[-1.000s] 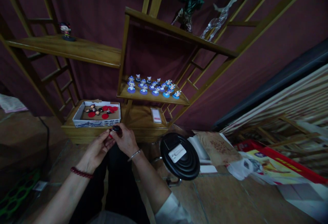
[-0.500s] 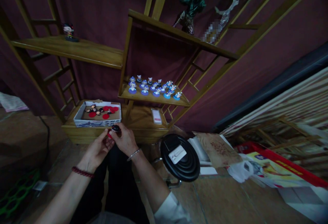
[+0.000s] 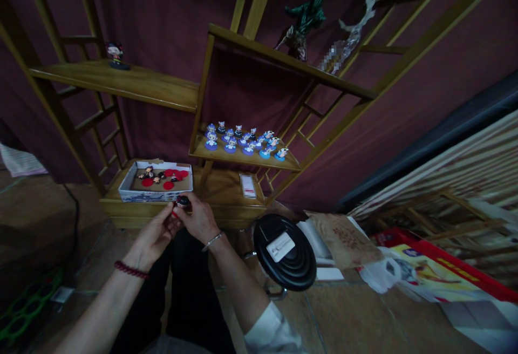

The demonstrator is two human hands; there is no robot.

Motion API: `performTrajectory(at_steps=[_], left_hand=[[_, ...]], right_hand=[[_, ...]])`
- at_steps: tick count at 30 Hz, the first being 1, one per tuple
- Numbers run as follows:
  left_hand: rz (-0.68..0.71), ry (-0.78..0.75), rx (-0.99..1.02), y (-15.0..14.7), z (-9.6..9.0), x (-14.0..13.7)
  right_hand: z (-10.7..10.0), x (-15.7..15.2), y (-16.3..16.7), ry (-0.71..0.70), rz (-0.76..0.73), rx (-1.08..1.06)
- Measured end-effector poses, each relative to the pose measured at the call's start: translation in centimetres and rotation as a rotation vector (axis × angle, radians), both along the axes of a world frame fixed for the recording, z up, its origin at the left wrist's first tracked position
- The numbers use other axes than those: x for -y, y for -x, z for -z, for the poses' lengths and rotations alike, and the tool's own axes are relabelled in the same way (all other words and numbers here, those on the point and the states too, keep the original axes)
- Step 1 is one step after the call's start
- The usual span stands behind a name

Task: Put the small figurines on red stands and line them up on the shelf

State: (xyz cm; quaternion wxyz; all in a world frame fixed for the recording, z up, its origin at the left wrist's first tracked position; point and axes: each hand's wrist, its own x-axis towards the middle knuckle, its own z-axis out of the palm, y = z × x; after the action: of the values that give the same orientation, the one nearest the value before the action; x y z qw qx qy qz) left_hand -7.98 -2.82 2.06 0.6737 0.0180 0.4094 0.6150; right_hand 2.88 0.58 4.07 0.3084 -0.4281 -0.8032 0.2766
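Note:
Between my two hands is a small black-haired figurine with a red base under it. My right hand pinches the figurine's upper part, while the fingers of my left hand close on the red base from the left. Just beyond my hands, a shallow white box holds several dark-haired figurines and loose red discs. My fingers partly hide the held figurine.
Several small figurines on purple, black and blue bases stand on the middle shelf. One figurine sits on the upper left shelf. A black round stool bearing a white object stands right; a red-yellow package lies farther right.
The shelves and their contents sit slightly lower and further right in view, as from a small head movement. Both hands keep hold of the figurine and its base in nearly the same place.

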Motion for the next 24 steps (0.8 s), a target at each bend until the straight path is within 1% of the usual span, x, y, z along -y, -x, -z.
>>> performTrajectory(at_steps=[10, 13, 18, 24], left_hand=[[-0.001, -0.005, -0.002, 0.6, -0.6, -0.1], [-0.006, -0.013, 0.009, 0.9, -0.7, -0.1], [0.007, -0.020, 0.019, 1.1, -0.5, -0.1], [0.014, 0.009, 0.026, 1.1, -0.6, 0.1]], right_hand=[[-0.3, -0.6, 0.5, -0.029, -0.020, -0.033], [-0.4, -0.7, 0.8, -0.029, -0.032, -0.013], [-0.6, -0.7, 1.1, -0.032, -0.007, 0.014], [-0.8, -0.7, 1.3, -0.066, -0.060, -0.006]])
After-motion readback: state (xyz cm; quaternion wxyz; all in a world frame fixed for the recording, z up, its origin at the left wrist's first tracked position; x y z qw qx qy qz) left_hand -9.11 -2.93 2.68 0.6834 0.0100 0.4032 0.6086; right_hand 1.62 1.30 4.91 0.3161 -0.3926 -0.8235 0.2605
